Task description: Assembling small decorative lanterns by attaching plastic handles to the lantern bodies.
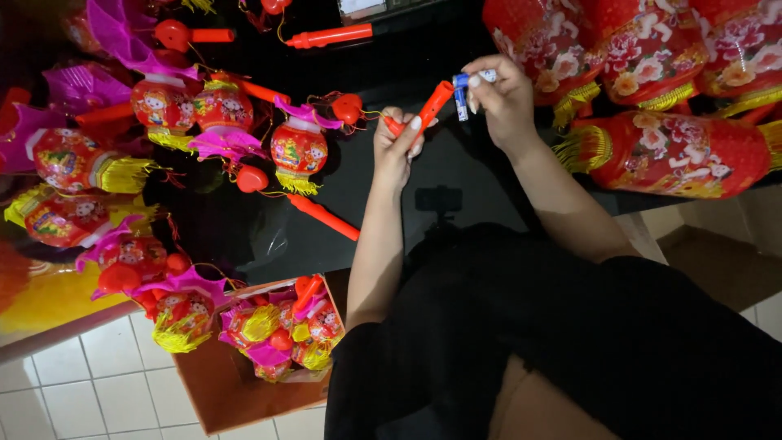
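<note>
Both hands busy above the dark surface (489,175): left hand (397,143) closed on red stick (425,110), right hand (501,94) pinching small batteries (464,90) at its tip. Looks like battery loading; next needs alignment.

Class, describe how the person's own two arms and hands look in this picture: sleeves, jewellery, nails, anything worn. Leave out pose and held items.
Both forearms are bare, with no sleeves reaching them. The left hand and right hand wear no gloves, and no rings, bracelets or watch can be seen. The fingers end in fairly long, pale nails. Black clothing covers the body below the arms.
</note>
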